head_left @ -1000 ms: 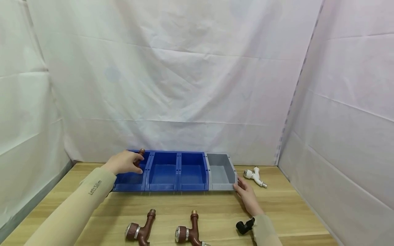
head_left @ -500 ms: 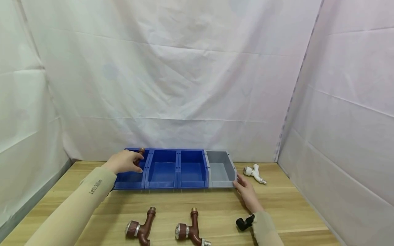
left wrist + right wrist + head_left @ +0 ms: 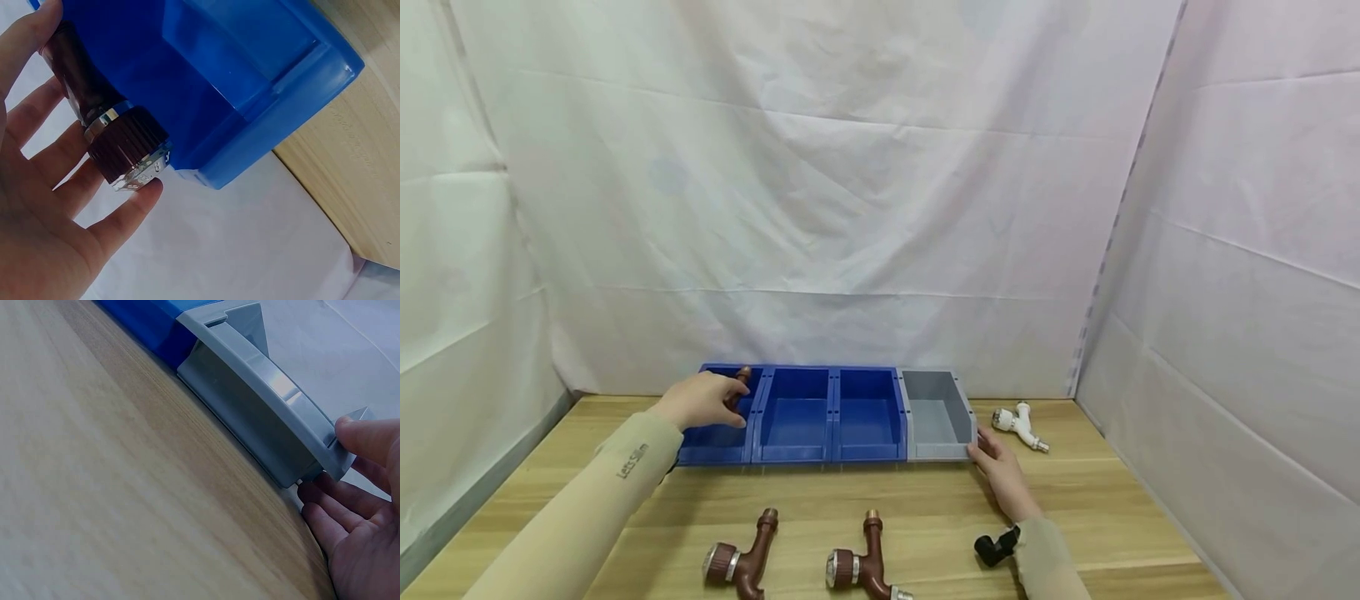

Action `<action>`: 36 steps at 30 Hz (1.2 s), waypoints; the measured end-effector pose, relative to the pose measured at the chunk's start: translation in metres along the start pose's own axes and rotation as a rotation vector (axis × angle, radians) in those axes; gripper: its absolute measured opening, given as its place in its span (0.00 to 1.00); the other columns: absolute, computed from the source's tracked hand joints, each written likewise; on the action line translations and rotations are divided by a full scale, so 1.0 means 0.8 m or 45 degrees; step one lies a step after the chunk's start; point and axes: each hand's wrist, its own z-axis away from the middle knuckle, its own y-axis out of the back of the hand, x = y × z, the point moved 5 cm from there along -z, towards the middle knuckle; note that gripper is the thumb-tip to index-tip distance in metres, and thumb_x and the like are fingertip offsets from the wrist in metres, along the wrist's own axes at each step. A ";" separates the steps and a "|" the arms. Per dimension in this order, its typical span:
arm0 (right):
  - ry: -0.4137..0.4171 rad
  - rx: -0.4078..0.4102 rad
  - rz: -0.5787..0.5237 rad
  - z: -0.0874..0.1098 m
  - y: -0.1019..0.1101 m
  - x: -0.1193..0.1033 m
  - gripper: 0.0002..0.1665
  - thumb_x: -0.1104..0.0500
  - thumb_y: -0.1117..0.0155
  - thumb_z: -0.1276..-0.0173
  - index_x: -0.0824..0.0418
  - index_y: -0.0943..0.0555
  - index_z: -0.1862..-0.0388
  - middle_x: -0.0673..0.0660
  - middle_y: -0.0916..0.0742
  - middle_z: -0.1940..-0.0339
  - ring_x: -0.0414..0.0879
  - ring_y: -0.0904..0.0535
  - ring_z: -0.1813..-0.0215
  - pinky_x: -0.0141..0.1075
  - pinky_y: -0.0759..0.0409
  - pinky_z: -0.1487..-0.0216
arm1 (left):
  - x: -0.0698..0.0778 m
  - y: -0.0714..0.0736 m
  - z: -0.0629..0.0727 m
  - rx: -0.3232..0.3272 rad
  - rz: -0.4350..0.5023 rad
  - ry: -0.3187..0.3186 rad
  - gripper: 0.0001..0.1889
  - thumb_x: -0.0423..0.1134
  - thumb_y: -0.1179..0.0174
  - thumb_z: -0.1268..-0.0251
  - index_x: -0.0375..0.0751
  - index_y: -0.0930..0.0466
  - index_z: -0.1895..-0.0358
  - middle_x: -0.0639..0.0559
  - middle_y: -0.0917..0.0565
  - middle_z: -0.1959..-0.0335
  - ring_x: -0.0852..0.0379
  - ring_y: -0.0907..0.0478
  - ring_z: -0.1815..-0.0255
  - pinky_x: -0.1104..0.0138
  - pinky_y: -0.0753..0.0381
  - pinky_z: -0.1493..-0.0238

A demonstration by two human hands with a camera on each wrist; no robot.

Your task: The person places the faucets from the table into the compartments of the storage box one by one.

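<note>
My left hand [image 3: 703, 402] holds a dark brown tap [image 3: 128, 140] over the leftmost blue bin [image 3: 715, 452], at the left end of the row. In the left wrist view the thumb lies at the tap's narrow end, and the fingers spread along its body to the ribbed knob with a clear cap. At the row's other end, my right hand [image 3: 1006, 477] grips the front right corner of the grey bin [image 3: 938, 452]. Its thumb presses on the rim while the fingers curl underneath, as the right wrist view shows.
Two more blue bins, a left one [image 3: 792, 454] and a right one [image 3: 870, 454], stand between. Two brown taps, one left [image 3: 752, 560] and one right [image 3: 871, 567], lie in front. A white tap [image 3: 1021, 425] and a black elbow-shaped piece [image 3: 996, 547] lie on the right.
The head view has shifted very slightly. Both hands keep their holds, and the bins and taps stay in place.
</note>
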 end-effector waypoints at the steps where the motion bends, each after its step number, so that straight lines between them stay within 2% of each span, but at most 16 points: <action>1: -0.008 -0.001 -0.001 0.001 0.000 0.000 0.34 0.60 0.44 0.25 0.66 0.42 0.25 0.70 0.32 0.29 0.58 0.36 0.30 0.46 0.36 0.33 | -0.001 -0.001 0.000 0.001 0.005 0.005 0.32 0.51 0.27 0.49 0.38 0.20 0.42 0.44 0.17 0.51 0.43 0.21 0.53 0.46 0.23 0.54; 8: -0.020 -0.011 -0.027 0.004 0.003 -0.005 0.33 0.63 0.46 0.25 0.71 0.43 0.26 0.73 0.34 0.30 0.60 0.38 0.29 0.48 0.36 0.33 | 0.000 -0.005 -0.004 -0.004 0.017 0.004 0.33 0.52 0.27 0.50 0.37 0.21 0.42 0.42 0.18 0.51 0.42 0.21 0.53 0.45 0.22 0.55; 13: -0.005 -0.005 -0.009 0.007 0.003 -0.004 0.34 0.61 0.45 0.25 0.67 0.42 0.25 0.70 0.33 0.29 0.59 0.38 0.29 0.48 0.37 0.32 | -0.002 -0.008 -0.003 -0.021 0.006 0.016 0.33 0.53 0.27 0.51 0.38 0.21 0.42 0.41 0.18 0.50 0.40 0.21 0.51 0.45 0.22 0.55; 19: 0.029 0.024 0.018 0.005 -0.001 -0.001 0.34 0.59 0.42 0.27 0.66 0.39 0.26 0.69 0.30 0.31 0.59 0.35 0.30 0.49 0.35 0.33 | -0.005 -0.007 0.005 -0.010 0.017 0.021 0.32 0.51 0.27 0.50 0.37 0.20 0.42 0.41 0.18 0.51 0.41 0.21 0.53 0.45 0.22 0.55; 26: 0.025 -0.001 0.022 0.007 -0.009 0.001 0.35 0.58 0.43 0.26 0.68 0.41 0.26 0.71 0.32 0.30 0.59 0.37 0.30 0.48 0.35 0.33 | -0.009 -0.012 0.016 0.005 0.037 -0.002 0.31 0.49 0.26 0.50 0.35 0.20 0.44 0.40 0.17 0.52 0.42 0.21 0.55 0.45 0.22 0.56; 36: 0.027 0.004 0.018 0.006 -0.010 0.001 0.33 0.60 0.44 0.25 0.67 0.40 0.26 0.70 0.31 0.30 0.59 0.36 0.30 0.50 0.36 0.33 | -0.010 -0.013 0.014 0.012 0.031 0.001 0.32 0.50 0.26 0.51 0.36 0.19 0.44 0.41 0.17 0.53 0.44 0.20 0.56 0.46 0.22 0.56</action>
